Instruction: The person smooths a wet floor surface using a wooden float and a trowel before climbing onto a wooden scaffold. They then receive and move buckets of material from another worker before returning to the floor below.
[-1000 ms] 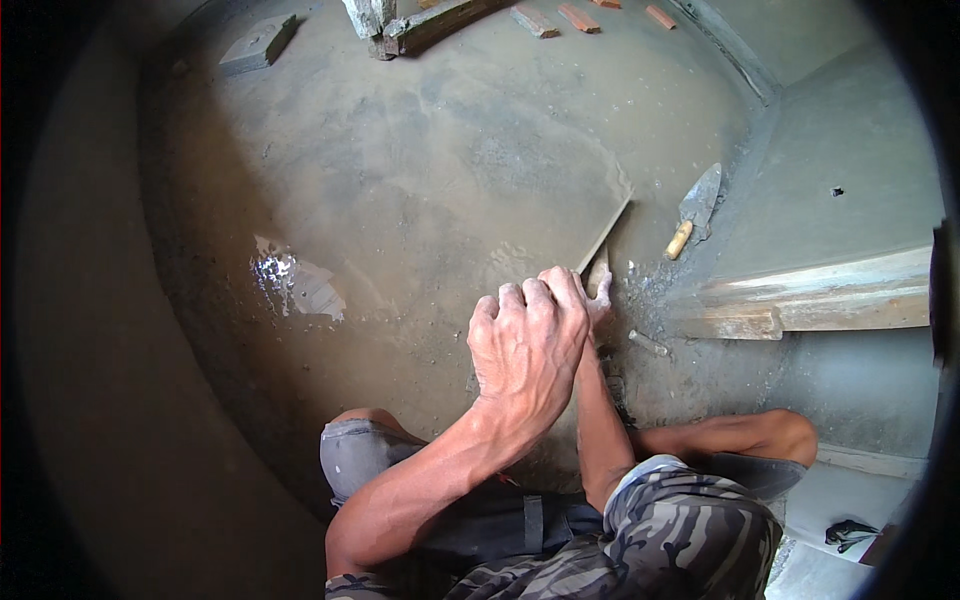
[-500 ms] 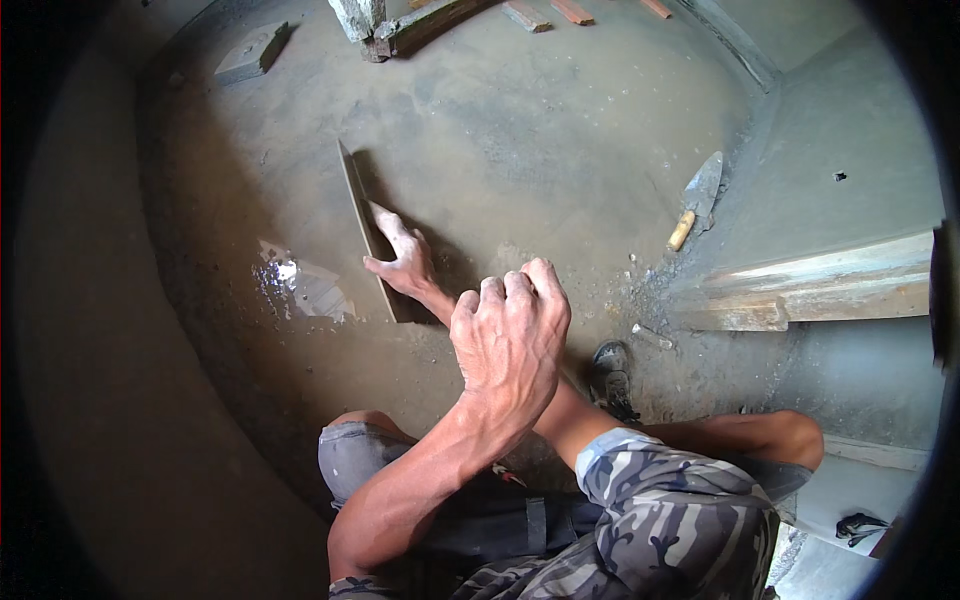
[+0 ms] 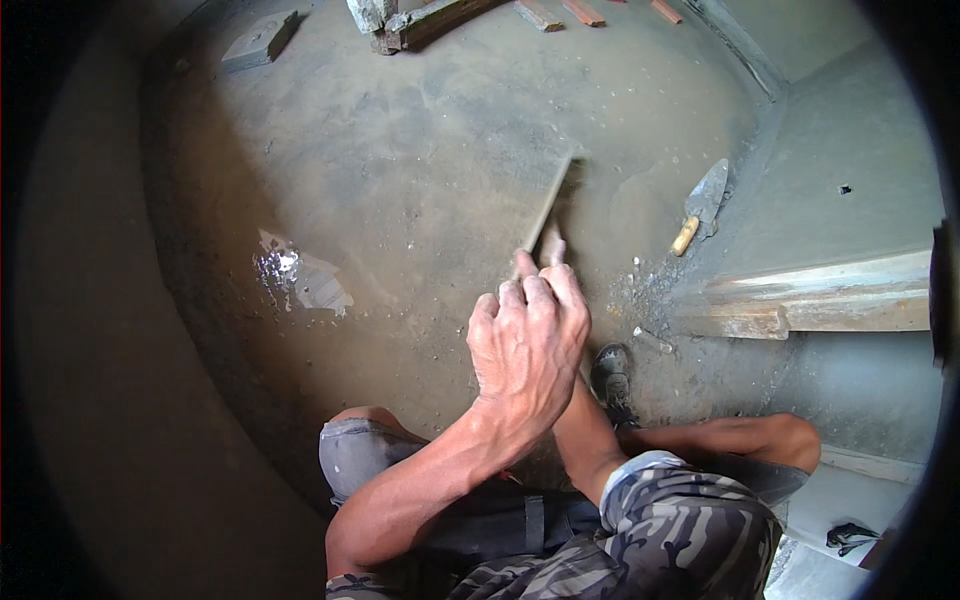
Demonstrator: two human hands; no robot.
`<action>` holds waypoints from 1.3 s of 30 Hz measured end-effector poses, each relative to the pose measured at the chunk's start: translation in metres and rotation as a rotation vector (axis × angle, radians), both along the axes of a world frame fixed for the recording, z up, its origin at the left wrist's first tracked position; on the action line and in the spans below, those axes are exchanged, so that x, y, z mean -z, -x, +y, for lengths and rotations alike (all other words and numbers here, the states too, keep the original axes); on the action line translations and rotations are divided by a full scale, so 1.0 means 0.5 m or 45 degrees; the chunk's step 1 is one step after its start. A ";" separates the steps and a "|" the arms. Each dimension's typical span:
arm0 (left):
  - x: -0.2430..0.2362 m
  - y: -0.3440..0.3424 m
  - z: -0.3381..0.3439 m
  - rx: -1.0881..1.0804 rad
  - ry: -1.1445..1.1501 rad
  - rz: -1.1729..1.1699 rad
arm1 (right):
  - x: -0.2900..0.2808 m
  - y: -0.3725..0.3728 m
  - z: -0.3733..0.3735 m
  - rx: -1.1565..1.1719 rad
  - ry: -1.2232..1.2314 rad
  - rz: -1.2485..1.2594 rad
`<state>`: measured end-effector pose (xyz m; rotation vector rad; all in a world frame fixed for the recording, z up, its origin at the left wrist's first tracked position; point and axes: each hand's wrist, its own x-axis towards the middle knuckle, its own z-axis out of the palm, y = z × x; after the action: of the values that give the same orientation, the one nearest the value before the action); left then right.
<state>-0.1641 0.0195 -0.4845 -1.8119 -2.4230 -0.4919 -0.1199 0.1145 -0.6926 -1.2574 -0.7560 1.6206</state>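
My right hand (image 3: 555, 245) is partly hidden behind the left and grips a plastering float (image 3: 547, 205). The float is a flat, narrow board seen nearly edge-on, slanting up to the right just over the wet grey-brown floor (image 3: 440, 190). Some motion blur softens its far end. My left hand (image 3: 530, 340) lies in front of the right wrist in the picture, knuckles up and fingers curled under. Its palm is hidden, so I cannot tell if anything is in it. My forearms cross.
A pointing trowel (image 3: 706, 195) with a wooden handle lies by the right wall, near loose rubble. Below it juts a plank ledge (image 3: 830, 295). At the back are a flat block (image 3: 260, 42), a timber piece (image 3: 440, 20) and brick pieces (image 3: 583, 12). A shiny puddle (image 3: 300, 278) sits left.
The float and my right hand have swung to the right, and the float now slants right instead of left. My left hand has shifted slightly right and now overlaps the right hand in view.
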 end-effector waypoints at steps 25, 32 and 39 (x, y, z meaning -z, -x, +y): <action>0.027 -0.025 0.016 0.071 0.027 0.001 | 0.089 0.264 -0.092 -1.025 -0.777 -0.492; 0.025 -0.028 0.008 0.056 0.100 -0.089 | 0.085 0.124 -0.043 -0.519 -0.449 -0.350; 0.017 -0.040 0.018 0.082 -0.032 -0.055 | 0.093 -0.127 0.026 -0.135 -0.246 -0.697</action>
<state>-0.1439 0.0288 -0.4930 -1.8933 -2.3811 -0.5694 -0.0565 0.1272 -0.7391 -1.5553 -1.3007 1.2485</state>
